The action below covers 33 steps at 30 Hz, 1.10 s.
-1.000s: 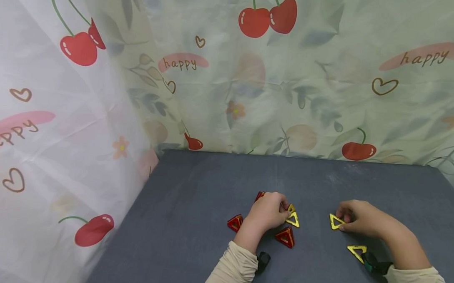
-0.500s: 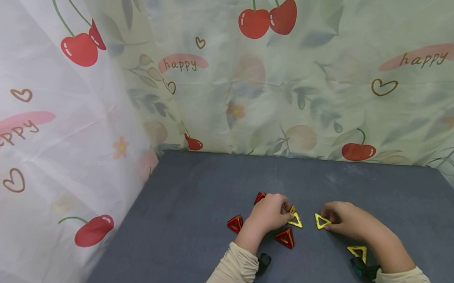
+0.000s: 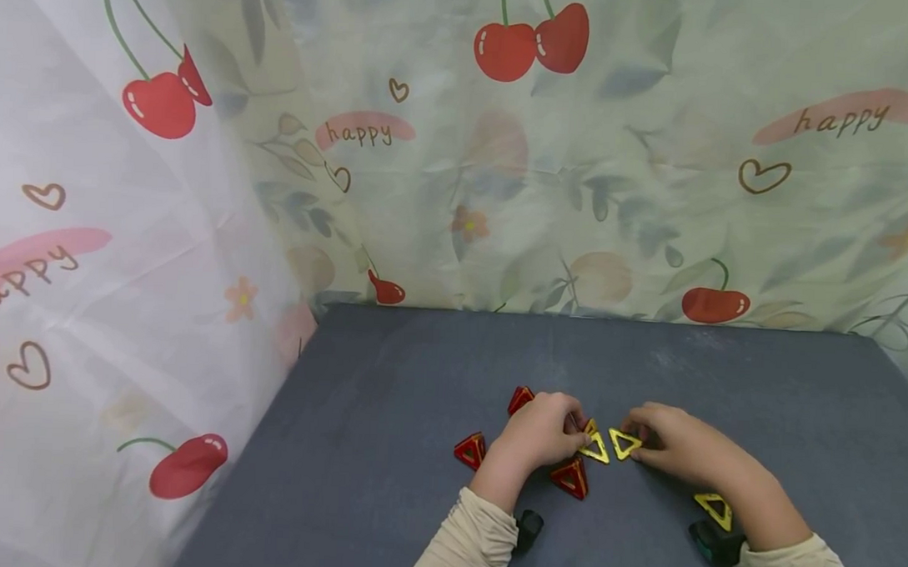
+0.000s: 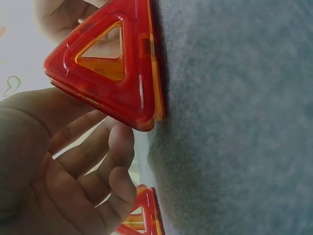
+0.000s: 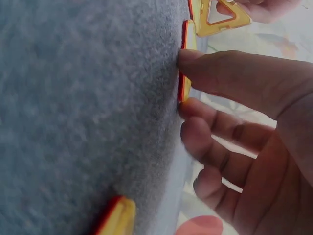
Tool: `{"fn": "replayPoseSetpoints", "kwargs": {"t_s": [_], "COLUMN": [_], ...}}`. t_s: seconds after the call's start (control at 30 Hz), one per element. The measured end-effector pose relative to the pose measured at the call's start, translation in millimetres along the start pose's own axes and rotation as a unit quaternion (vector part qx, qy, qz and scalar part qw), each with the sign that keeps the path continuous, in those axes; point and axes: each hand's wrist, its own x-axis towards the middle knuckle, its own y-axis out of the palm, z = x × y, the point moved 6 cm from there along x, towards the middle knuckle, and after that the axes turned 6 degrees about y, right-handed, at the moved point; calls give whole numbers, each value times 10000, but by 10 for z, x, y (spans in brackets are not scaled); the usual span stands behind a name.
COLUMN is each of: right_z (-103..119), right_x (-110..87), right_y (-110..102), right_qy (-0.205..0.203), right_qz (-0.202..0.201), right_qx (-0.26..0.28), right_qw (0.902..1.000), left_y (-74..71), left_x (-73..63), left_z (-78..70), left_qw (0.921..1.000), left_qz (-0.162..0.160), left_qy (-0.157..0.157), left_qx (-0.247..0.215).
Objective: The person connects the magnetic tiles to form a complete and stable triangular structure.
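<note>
My left hand point(image 3: 542, 430) pinches upright yellow triangular magnetic tiles point(image 3: 603, 449) that lean together on the dark table. My right hand point(image 3: 677, 440) pinches another yellow triangular tile point(image 3: 614, 443) lying flat, its tip close to the upright ones. In the right wrist view the thumb and forefinger grip this flat tile point(image 5: 190, 34) by its sides, and its underside shows red. A red pyramid of triangular tiles point(image 3: 570, 478) stands just in front of the left hand, and looms large as a red pyramid point(image 4: 132, 93) in the left wrist view.
Two more red tile pieces stand left of the hands: one red piece point(image 3: 469, 450) beside the left wrist, another red piece point(image 3: 521, 398) behind the hand. A loose yellow triangular tile point(image 3: 724, 516) lies by the right forearm. A printed curtain point(image 3: 427, 191) hangs behind the table point(image 3: 390, 398).
My right hand has slid its flat yellow tile leftward, up close to the left hand's tiles. The left hand has shifted its upright tiles slightly right and toward the front.
</note>
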Motion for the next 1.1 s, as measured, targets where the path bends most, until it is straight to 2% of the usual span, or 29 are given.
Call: {"fn": "replayPoseSetpoints", "kwargs": {"t_s": [0.2,0.43,1.1], "right_z": [34,6,-14], "right_x": [-7,11,-12], "right_y": [-8,1,28], "right_qy": [-102,1,-80], "right_qz": [-31,-64,20], "right_qx": [215,-24,68], "right_qw": [9997,10000,9999], "left_y": [18,28,30], "left_x": [3,5,-1], "left_z": [-1,6,6], "left_qw": [10000,10000,9999], "left_qz": [53,44,35], "left_qy": [16,40,124], "left_qx": [-5,-34,-7]}}
